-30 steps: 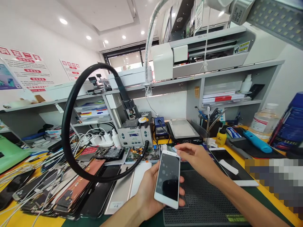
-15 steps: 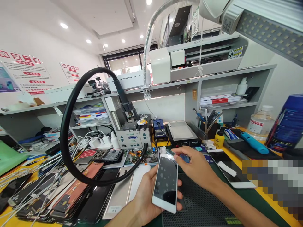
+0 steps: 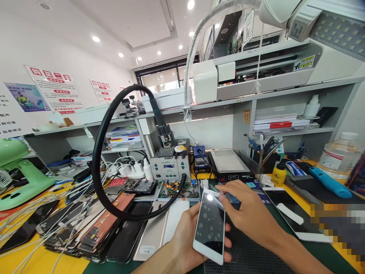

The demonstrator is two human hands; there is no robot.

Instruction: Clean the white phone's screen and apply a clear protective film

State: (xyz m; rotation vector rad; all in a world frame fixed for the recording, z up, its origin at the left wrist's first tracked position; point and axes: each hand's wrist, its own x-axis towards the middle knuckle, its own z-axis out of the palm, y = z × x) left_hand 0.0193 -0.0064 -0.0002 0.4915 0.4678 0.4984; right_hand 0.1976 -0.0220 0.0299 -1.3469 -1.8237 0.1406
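My left hand [image 3: 186, 238] holds a white smartphone [image 3: 209, 232] from below, its fingers wrapped round the right edge and its screen facing up. Pale round bubble-like spots dot the dark screen. At the phone's top right corner my right hand [image 3: 248, 205] is closed in a pinch on what looks like a clear film [image 3: 220, 193]; its far edge is hard to make out. Below both hands lies a black perforated mat [image 3: 248, 253]. Another white phone [image 3: 310, 224] rests to the right, with a white strip [image 3: 290, 214] across its dark screen.
Stacked phones and screens [image 3: 105, 228] cover the left side, with loose white cables over them. A black hose [image 3: 97, 163] loops up from the hot-air station [image 3: 169, 167]. Behind my hands sits a tray of small parts [image 3: 179, 190]. A yellow bottle [image 3: 278, 175] stands at the right.
The view has turned left, so the scene sits farther right. My right hand stays at the phone's top corner, its fingers now slightly lower against the edge. The phone remains in my left hand.
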